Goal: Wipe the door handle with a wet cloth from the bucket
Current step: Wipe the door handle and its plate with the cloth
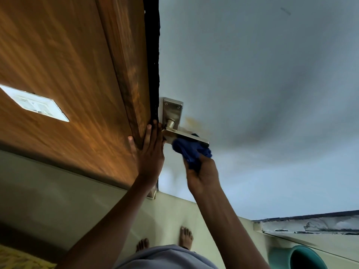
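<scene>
A silver lever door handle [175, 135] on a metal backplate [172, 109] sticks out from the pale blue-grey door [252, 84]. My right hand [203, 174] is shut on a bunched dark blue cloth [189, 150], which presses against the underside of the lever. My left hand [150, 150] lies flat with fingers spread against the brown wooden frame [134, 84] and the door's dark edge, just left of the handle. A green bucket [303, 258] stands on the floor at the bottom right, partly cut off.
A white switch plate [35, 103] sits on the wood-panelled wall at left. My bare feet [185, 237] stand on the pale floor below the door. A yellowish stain marks the door right of the backplate. A worn sill [310, 226] runs along the door's lower right.
</scene>
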